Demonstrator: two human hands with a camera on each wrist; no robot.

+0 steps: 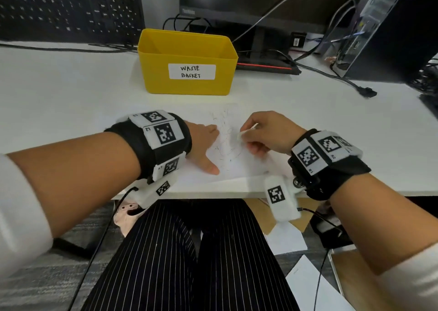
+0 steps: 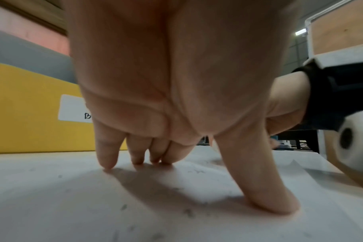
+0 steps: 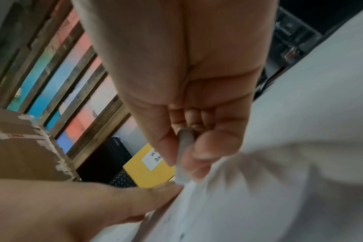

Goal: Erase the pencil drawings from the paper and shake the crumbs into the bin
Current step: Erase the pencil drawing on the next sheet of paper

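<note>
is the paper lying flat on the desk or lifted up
Lying flat: the left hand presses the paper onto the desk, while the right hand holds the eraser on it.

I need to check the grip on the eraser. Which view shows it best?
The right wrist view: the eraser fills mid-frame, pinched between thumb and fingers of the right hand, its tip at the paper. The head view shows only a small white sliver. The left wrist view does not show it.

- Bare white desk surface (image 1: 59, 92) lies open left of the yellow plastic bin labelled "WASTE BASKET" (image 1: 187, 59).
- Black cables (image 1: 331, 76) and a dark computer tower (image 1: 388, 26) crowd the right rear.
- A black keyboard (image 1: 68, 9) blocks the left rear.
</note>
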